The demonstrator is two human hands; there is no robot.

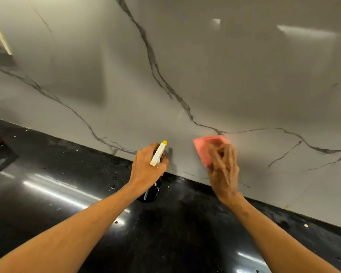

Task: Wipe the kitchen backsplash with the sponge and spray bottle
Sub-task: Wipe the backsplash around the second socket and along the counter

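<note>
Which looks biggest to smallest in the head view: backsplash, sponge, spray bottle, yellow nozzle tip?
1. backsplash, by far.
2 and 3. spray bottle and sponge: unsure, since the left hand covers much of the bottle and the right hand covers part of the sponge.
4. yellow nozzle tip.

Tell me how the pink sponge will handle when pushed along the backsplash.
Likely soft: the pink sponge lies flat under the right hand. Probably light, since it looks thin. It may slide easily on the glossy backsplash.
</note>
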